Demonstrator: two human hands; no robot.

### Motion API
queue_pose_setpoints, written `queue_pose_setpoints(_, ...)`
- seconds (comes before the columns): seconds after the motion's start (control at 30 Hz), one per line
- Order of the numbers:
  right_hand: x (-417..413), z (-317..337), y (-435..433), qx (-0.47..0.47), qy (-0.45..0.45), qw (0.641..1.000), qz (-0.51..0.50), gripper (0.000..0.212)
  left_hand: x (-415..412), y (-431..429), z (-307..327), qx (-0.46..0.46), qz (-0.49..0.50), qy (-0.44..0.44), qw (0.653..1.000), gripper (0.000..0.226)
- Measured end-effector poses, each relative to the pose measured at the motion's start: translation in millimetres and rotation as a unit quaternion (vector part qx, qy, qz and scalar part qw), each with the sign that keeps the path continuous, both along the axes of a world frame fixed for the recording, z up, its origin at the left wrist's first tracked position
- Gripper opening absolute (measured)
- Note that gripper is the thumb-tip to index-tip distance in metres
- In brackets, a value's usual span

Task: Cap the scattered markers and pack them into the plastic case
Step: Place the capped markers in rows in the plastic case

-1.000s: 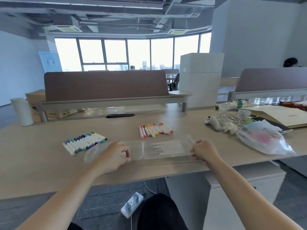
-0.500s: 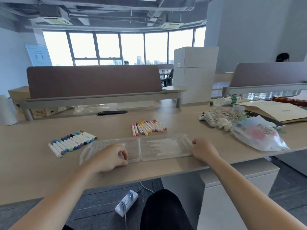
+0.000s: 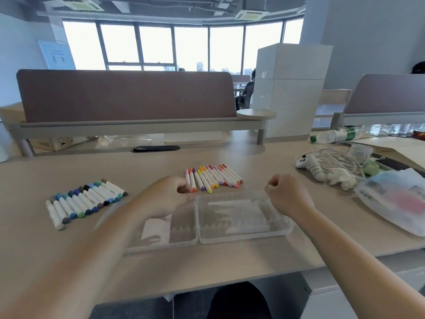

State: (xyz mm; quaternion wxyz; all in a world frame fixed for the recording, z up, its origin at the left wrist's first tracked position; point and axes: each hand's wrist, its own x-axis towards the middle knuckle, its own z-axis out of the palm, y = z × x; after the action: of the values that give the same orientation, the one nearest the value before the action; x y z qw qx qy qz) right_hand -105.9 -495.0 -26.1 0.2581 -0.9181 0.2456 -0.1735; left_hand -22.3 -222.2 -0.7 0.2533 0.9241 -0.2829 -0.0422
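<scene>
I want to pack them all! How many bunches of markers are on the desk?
2. The blue-green bunch lies left of the open case; the red-orange bunch lies behind it. None seem hidden.

I am seeing the clear plastic case [image 3: 241, 217] lying open and flat at lower centre on the desk [image 3: 207, 261]. The left hand [image 3: 163, 196] is hovering over its left half and the right hand [image 3: 287, 196] by its right half's far corner, both with fingers curled, gripping nothing. Warm-coloured markers [image 3: 213, 178] are lying just above the case, blue-green markers [image 3: 85, 201] at centre left
</scene>
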Motion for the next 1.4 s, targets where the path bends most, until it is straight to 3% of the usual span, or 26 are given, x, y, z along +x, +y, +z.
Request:
queue_pose_setpoints(0.47, 146, 0, 80, -0.106, 0.108, 0.975, 0.165, 0.016, 80, -35, 13, 0.03, 0.095, -0.032, 0.994, 0.023)
queue_pose_setpoints(0.73, 195, 0, 111, -0.123, 0.219, 0.955, 0.156, 0.015, 95, -21, -4, 0.008, 0.12, 0.02, 0.993, 0.026)
queue_pose_setpoints(0.93, 200, 8, 127, -0.157, 0.307, 0.927, 0.151, 0.008, 100, -18, -4, 0.014, 0.118, 0.013, 0.993, 0.027)
queue_pose_setpoints(1.03, 198, 9, 132, -0.166, 0.302, 0.926, 0.154, 0.01, 98, -21, -1, 0.012, 0.123, 0.006, 0.992, 0.023)
queue_pose_setpoints(1.27, 125, 39, 84, -0.032, 0.222, 0.966, 0.132, 0.014, 70, -49, 4, 0.004, 0.069, -0.002, 0.998, 0.017)
queue_pose_setpoints(1.4, 53, 49, 38, 0.023, 0.212, 0.973, 0.085, 0.025, 36, -88, -3, 0.007, -0.048, -0.005, 0.999, 0.04)
